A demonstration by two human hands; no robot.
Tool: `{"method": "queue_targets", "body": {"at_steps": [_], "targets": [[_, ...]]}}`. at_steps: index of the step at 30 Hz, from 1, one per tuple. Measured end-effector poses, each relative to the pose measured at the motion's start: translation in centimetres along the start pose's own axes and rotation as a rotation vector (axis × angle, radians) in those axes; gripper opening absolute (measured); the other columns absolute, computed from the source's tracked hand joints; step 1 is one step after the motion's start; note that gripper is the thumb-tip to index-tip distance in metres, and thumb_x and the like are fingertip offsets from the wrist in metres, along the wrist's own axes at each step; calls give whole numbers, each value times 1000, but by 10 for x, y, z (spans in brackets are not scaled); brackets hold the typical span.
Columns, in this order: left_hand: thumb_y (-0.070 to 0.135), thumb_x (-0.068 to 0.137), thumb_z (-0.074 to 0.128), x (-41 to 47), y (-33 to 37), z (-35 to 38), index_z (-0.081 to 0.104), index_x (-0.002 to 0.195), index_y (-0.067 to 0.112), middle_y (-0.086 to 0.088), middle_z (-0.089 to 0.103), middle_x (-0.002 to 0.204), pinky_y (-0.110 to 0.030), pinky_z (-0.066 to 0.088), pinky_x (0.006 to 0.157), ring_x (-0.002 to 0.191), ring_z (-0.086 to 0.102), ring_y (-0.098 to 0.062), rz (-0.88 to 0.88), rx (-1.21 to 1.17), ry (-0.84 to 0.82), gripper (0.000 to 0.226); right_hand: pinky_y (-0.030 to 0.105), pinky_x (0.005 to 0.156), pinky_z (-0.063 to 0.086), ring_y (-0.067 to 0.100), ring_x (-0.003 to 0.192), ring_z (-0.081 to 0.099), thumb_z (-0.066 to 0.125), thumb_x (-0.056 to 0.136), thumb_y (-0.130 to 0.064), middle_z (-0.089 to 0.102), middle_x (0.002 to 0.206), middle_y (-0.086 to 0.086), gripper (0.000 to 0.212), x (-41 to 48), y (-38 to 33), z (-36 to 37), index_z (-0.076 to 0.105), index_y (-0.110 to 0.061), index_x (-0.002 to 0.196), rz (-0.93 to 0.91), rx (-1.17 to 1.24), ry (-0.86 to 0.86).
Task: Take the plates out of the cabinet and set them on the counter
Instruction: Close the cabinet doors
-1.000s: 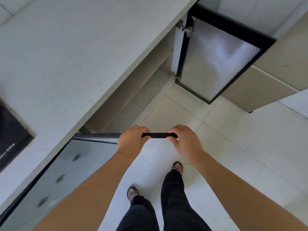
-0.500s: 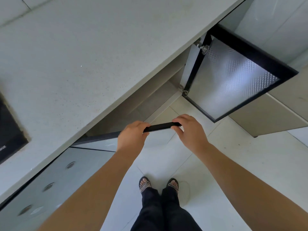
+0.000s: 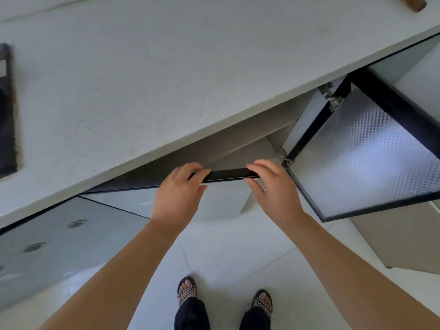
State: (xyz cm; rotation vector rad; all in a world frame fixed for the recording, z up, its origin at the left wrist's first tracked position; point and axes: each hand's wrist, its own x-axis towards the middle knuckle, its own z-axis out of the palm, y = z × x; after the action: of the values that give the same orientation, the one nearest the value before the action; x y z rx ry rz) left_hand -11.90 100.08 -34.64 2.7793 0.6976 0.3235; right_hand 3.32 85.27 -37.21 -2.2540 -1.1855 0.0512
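Left hand [image 3: 177, 191] and right hand [image 3: 273, 186] hook curled fingers over the cabinet door [image 3: 228, 173] top edge, thumbs beneath, likely to swing it; no plates visible.

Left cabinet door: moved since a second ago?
Yes. The left cabinet door has swung shutward, toward the counter edge; the angle between them is narrower.

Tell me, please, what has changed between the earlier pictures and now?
The glossy black-edged cabinet door has swung partway shut, at a narrower angle to the pale speckled stone counter. The left hand and right hand moved with it, fingers now flatter over its top edge. Unchanged: both hands hold that edge; the frosted-glass, black-framed door stands open.
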Motion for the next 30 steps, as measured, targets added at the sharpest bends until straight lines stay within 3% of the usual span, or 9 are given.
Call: {"method": "queue_targets", "body": {"at_steps": [2, 5, 8, 11, 15, 22, 27, 30], "targets": [[13, 77, 74, -5, 5, 7, 60, 120, 10, -9, 63, 117, -46, 51, 88, 104, 62, -31, -60, 56, -27, 45, 22, 88, 42, 22, 104, 58, 63, 85, -20, 62, 113, 7, 31, 5, 4, 3, 64, -6, 112, -46, -15, 14], [22, 83, 68, -16, 10, 12, 40, 139, 12, -8, 43, 145, -42, 24, 110, 135, 39, -28, -92, 133, -119, 63, 22, 90, 39, 22, 112, 54, 66, 84, -22, 58, 122, 8, 40, 9, 6, 7, 59, -5, 120, -72, -50, 3], [30, 94, 48, -24, 5, 15, 3, 148, 20, 2, 1, 158, -36, 0, 115, 143, -7, -16, -111, 128, -173, 71, 26, 90, 44, 23, 120, 46, 65, 84, -28, 50, 132, 11, 48, 6, 2, 13, 53, -7, 126, -62, -90, -2], [33, 97, 37, -27, 5, 13, -23, 138, 25, 8, -27, 147, -33, -10, 112, 134, -27, -12, -144, 146, -211, 73, 34, 95, 45, 26, 131, 36, 61, 85, -35, 39, 143, 12, 59, -3, -3, 23, 42, -9, 134, -39, -146, -30], [35, 98, 33, -26, 6, 14, -31, 133, 26, 8, -36, 143, -36, -10, 114, 135, -30, -15, -177, 162, -241, 73, 37, 102, 38, 27, 139, 27, 60, 85, -37, 29, 151, 10, 67, -5, -4, 31, 32, -10, 140, -21, -173, -76], [31, 93, 46, -23, -8, 25, -17, 143, 24, 2, -21, 152, -40, -4, 112, 140, -17, -19, -117, 181, -227, 81, 35, 105, 39, 24, 142, 19, 57, 88, -34, 3, 157, 6, 71, 10, -6, 36, 22, -9, 145, -24, -134, -151], [32, 96, 37, -12, -14, 19, -31, 136, 25, 6, -43, 143, -40, -11, 111, 132, -35, -15, -126, 219, -325, 79, 35, 106, 40, 22, 143, 15, 55, 90, -34, -7, 157, 4, 74, 26, -13, 41, 15, -8, 146, 2, -97, -177], [31, 96, 37, -5, -14, 10, -31, 137, 26, 4, -42, 144, -42, -6, 115, 135, -33, -15, -138, 219, -369, 80, 33, 110, 34, 19, 145, 7, 52, 91, -34, -9, 157, 3, 74, 33, -18, 36, 11, -9, 147, 34, -85, -219]]}}
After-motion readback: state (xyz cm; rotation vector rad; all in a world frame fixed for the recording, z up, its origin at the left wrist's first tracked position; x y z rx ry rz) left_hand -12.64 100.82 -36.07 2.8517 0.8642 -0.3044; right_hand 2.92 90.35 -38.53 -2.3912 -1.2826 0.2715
